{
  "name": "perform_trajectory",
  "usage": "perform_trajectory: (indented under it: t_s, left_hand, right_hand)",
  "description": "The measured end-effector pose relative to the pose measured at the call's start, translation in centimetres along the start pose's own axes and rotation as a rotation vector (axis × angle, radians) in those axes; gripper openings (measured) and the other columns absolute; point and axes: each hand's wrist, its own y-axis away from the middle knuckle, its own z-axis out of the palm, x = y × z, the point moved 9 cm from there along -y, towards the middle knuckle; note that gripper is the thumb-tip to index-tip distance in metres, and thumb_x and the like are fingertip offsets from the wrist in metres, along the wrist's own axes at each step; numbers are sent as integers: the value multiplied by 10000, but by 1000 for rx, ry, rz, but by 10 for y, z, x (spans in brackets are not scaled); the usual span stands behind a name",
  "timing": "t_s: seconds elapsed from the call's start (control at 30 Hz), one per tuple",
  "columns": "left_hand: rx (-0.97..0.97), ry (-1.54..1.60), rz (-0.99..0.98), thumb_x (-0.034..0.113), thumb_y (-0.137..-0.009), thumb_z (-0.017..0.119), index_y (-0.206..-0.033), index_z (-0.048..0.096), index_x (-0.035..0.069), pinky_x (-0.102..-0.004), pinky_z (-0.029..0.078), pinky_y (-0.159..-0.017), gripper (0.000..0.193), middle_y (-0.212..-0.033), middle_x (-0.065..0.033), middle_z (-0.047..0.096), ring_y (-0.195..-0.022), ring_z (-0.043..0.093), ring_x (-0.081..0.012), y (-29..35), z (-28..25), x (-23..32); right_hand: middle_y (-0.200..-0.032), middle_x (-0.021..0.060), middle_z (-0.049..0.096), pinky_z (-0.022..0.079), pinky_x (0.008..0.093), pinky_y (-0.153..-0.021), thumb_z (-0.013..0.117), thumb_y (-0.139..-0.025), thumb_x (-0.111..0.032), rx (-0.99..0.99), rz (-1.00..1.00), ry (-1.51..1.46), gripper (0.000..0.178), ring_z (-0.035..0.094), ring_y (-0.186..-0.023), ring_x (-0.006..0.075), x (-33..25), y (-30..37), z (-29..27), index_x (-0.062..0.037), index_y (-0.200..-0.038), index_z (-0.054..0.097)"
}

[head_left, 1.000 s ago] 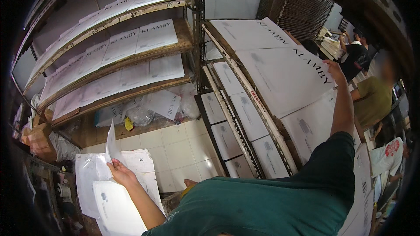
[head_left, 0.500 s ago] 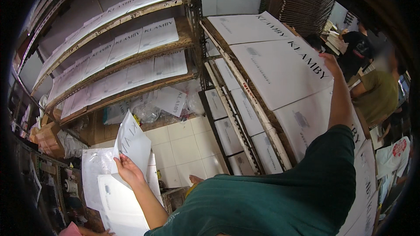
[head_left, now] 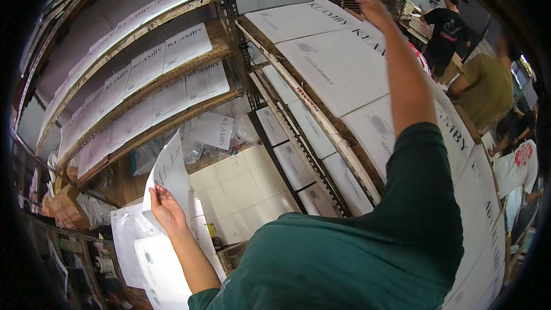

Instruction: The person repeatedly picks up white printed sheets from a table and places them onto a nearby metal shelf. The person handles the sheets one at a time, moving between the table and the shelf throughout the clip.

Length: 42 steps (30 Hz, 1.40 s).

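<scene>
My left hand (head_left: 166, 206) is closed on the edge of a thin, curled white printed sheet (head_left: 172, 166), upright with dark letters on it; whether it is paper or a flat bag I cannot tell. Below it more white sheets (head_left: 163, 264) lie brightly lit on a low surface. My right arm stretches out over the top shelf on the right, where large white printed sheets (head_left: 333, 66) lie edge to edge. At their far side my right hand (head_left: 376, 12) is blurred, over or just above the sheets. Its fingers are too smeared to read.
At left a metal-and-wood rack (head_left: 155, 89) bears rows of similar sheets. Lower tiers (head_left: 298, 163) under the right shelf hold more. Clear plastic wrap (head_left: 244, 126) and a cardboard box (head_left: 68, 206) lie low down. Two people (head_left: 445, 37) (head_left: 488, 89) stand beyond the right shelf.
My right hand has moved farther away and leftward along the top sheets. My left hand still grips its sheet. The view has shifted, and a pink sleeve at lower left is out of sight.
</scene>
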Motion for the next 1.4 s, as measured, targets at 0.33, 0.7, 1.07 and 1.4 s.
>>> perform_trajectory:
  t_s: [0.33, 0.7, 1.07, 1.4]
  left_hand:
    - [-24, -93, -60, 102, -856, 536, -880, 526, -52, -185, 513, -667, 156, -817, -85, 570, -724, 562, -115, -4, 28, 24]
    - [-87, -134, -113, 61, -834, 536, -950, 540, -14, -208, 441, -730, 138, -877, -56, 563, -802, 525, -117, -9, 35, 1]
    - [-49, -175, -257, 115, -794, 617, -931, 581, 2, -229, 448, -638, 182, -800, -18, 576, -706, 531, -101, 60, 22, -62]
    - [-105, -287, -362, 281, -818, 587, -1232, 398, 104, -286, 430, -759, 488, -1025, -48, 520, -896, 504, -134, 126, -73, 5]
  right_hand:
    - [-873, 73, 636, 464, 288, -744, 520, -726, -112, -115, -343, -925, 334, 592, -824, 175, -386, -60, 1, -116, -1051, 599]
    - [-895, 96, 617, 457, 285, -632, 519, -846, -276, -448, -520, -1373, 439, 546, -687, 125, -534, 133, 33, -91, -1236, 443]
    - [-856, 59, 600, 438, 244, -700, 531, -847, -113, -358, 124, -1564, 173, 541, -783, 118, -514, 238, 92, 29, -917, 601]
    - [-917, 82, 576, 422, 257, -784, 507, -836, -21, -184, 28, -1614, 131, 533, -855, 148, -539, 190, 109, 54, -929, 562]
